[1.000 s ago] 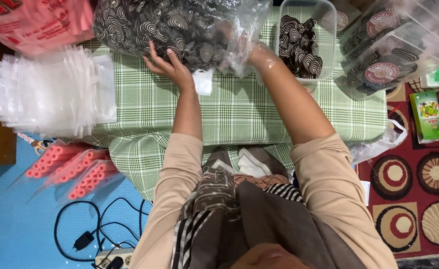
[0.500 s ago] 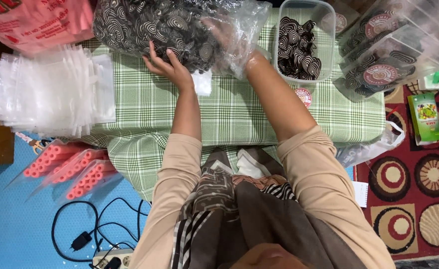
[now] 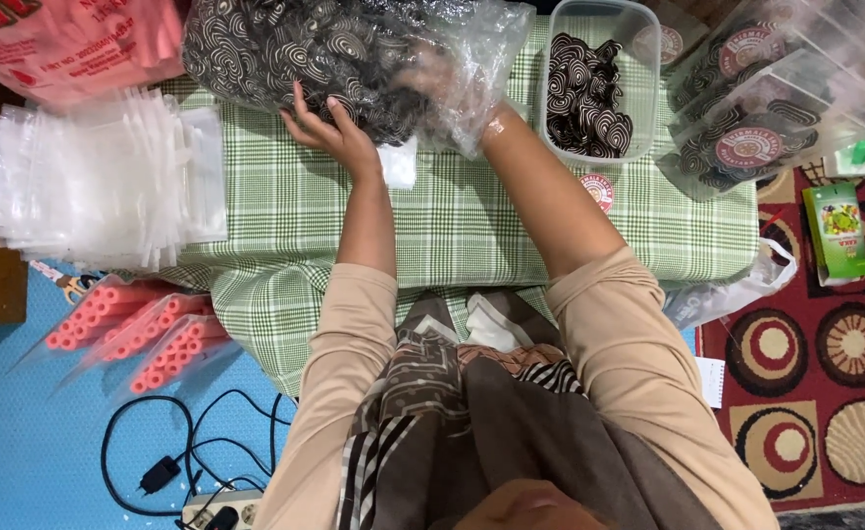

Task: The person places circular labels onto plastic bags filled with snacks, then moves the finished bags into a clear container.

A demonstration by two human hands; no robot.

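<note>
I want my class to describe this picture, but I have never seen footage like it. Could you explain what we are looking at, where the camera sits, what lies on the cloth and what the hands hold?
There is no machine here: a person works with two bare hands. The one picture comes from a camera worn on the head, looking down over the lap. The left hand rests against the outside of a big clear plastic bag full of dark swirl-patterned snacks. The right hand is reaching inside that bag, seen only dimly through the plastic. On the green checked cloth lie a stack of empty clear pouches, a clear tub holding the same snacks, and filled packets at the right.
</note>
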